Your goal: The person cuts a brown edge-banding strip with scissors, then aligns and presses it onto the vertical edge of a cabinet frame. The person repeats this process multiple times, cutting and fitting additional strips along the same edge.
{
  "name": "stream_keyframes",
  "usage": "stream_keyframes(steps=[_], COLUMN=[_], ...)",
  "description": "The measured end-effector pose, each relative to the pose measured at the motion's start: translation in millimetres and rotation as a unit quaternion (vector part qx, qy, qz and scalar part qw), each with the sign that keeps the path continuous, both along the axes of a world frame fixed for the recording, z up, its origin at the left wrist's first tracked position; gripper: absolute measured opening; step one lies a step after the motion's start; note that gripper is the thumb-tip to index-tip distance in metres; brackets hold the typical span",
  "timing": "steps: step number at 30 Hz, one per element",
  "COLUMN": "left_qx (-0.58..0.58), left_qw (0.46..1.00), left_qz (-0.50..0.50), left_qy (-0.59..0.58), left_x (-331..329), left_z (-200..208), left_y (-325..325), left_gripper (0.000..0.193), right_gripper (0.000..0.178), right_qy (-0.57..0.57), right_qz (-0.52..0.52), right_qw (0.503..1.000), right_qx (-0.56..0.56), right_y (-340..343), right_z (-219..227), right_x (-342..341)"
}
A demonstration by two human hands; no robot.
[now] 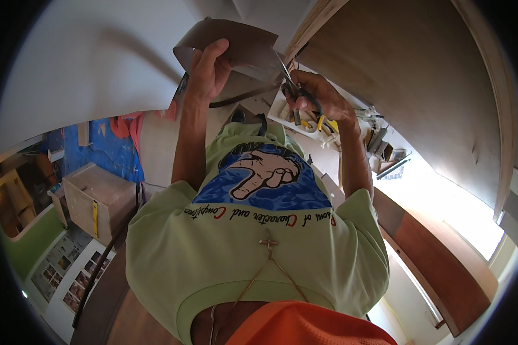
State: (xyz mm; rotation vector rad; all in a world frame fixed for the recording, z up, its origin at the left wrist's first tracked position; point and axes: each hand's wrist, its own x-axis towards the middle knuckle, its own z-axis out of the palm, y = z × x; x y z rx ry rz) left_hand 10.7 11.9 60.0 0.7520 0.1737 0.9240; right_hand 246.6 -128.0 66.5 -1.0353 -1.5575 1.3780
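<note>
A brown flexible sheet [242, 41], curled over at its left end, is raised in front of me. My left hand [210, 73] pinches its lower edge, thumb on the near face. On the other side, my right hand [322, 96] is closed round the dark handles of a pair of scissors [284, 69]. The blades point up and left and meet the sheet's right edge. Whether they have cut into it I cannot tell. A dark narrow strip [242, 96] hangs below the sheet, its upper part hidden behind my left hand.
A large white panel [80, 80] fills the left, and a big wooden panel [408, 75] leans in on the right. Below my right hand lies a white tray [279, 114] of tools with yellow-handled ones [328, 123]. At left stands a dusty wooden box [106, 192].
</note>
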Motion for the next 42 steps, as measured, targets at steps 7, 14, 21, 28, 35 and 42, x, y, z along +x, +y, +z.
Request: stream_keyframes(steps=[7,14,21,28,35,42], left_qx=[0.02,0.025,0.041,0.05,0.043,0.031], left_qw=[0.998,0.998,0.991,0.984,0.98,0.981], left_qz=[-0.058,-0.05,-0.072,-0.088,-0.064,-0.08], left_qy=[-0.01,0.041,0.103,0.146,0.184,0.176], left_x=[-7,-9,-15,-17,-18,-17], left_z=[-7,-11,-10,-8,-8,-5], left_y=[6,7,11,12,7,6], left_gripper=[0.031,0.036,0.035,0.037,0.043,0.037], right_gripper=[0.057,0.061,0.069,0.036,0.056,0.055], right_qy=[-0.029,0.001,0.013,-0.033,-0.034,-0.003], right_qz=[0.005,0.001,-0.022,-0.021,-0.031,-0.01], right_qw=[0.999,0.995,0.988,0.988,0.983,0.988], right_qx=[-0.023,-0.102,-0.149,-0.152,-0.178,-0.156], right_y=[4,5,-2,-7,-11,-13], right_z=[-4,5,10,17,14,-4], right_x=[3,4,0,0,0,1])
